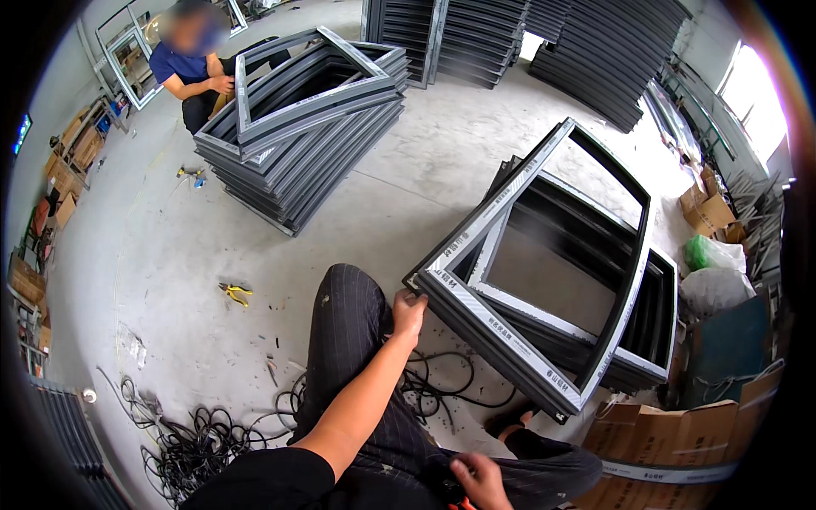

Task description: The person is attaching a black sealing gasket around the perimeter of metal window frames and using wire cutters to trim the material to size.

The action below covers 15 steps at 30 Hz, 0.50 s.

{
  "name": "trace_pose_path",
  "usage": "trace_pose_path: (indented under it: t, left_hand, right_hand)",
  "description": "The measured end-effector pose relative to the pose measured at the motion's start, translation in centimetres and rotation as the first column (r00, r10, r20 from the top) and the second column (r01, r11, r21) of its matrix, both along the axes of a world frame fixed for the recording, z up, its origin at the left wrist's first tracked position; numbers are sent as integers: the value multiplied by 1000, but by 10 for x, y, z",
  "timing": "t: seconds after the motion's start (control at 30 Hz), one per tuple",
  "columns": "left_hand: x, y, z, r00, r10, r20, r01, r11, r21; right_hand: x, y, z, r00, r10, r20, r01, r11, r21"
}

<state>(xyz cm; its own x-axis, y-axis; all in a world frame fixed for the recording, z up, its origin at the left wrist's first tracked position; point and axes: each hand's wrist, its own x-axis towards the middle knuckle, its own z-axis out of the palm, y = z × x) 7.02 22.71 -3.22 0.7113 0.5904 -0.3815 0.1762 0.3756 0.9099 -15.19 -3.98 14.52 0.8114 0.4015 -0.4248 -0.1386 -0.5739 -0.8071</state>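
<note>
My left hand (410, 314) is closed on the near left corner of a dark window frame (497, 327) with pale protective film. This frame lies askew on top of a stack of similar frames (654, 344), in front of me and to the right. Down at the lower edge, by my lap, my right hand (481, 480) has its fingers curled round a dark thing with a red-orange part (464, 504). Most of that thing is hidden by the hand and the picture's edge, so its kind cannot be made out.
A co-worker (183, 64) crouches behind another stack of frames (306, 161) at the far left. Yellow-handled pliers (235, 293) lie on the floor. Tangled black cord (200, 438) spreads near my legs. A cardboard box (671, 438) stands at the lower right; more frames (476, 38) stand at the back.
</note>
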Motion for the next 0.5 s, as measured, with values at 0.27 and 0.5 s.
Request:
trace_pose_path:
  t: [0.27,0.5]
  left_hand:
    - [16,9,13,976,216,-14,-214,972,100]
    - [30,17,31,996,78,-39,-16,606,796]
  right_hand:
    - [-37,6,48,990,8,140,14,988,-151]
    - [-35,1,43,987,-162,6,162,980,-112]
